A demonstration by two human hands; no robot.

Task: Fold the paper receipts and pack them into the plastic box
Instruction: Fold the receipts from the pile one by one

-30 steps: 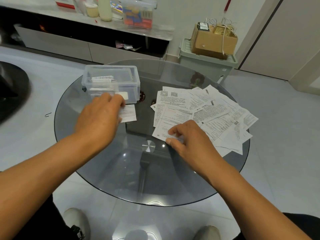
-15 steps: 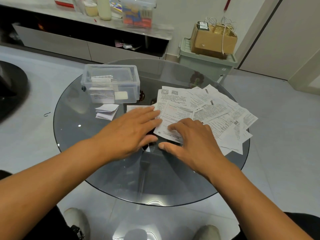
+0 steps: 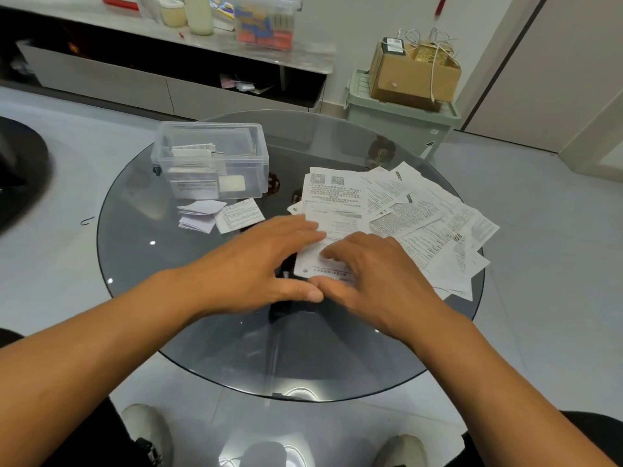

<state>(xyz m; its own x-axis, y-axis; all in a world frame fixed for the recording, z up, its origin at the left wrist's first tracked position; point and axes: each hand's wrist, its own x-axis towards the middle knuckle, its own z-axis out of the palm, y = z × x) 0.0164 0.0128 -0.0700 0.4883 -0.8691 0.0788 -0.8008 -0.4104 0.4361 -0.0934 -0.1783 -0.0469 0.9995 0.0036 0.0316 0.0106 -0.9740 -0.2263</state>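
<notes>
Both the left hand (image 3: 259, 264) and the right hand (image 3: 377, 281) press with flat, nearly straight fingers on the top receipt (image 3: 332, 210) of the right pile, right of the plastic box (image 3: 210, 160), so a pull may drag the sheets below.

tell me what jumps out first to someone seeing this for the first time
Both hands meet at the middle of the round glass table: the left hand and right hand rest on the near end of a long receipt. To the right of it a loose pile of unfolded receipts fans out. At the far left stands a clear plastic box with papers inside and a few folded receipts just in front of it.
</notes>
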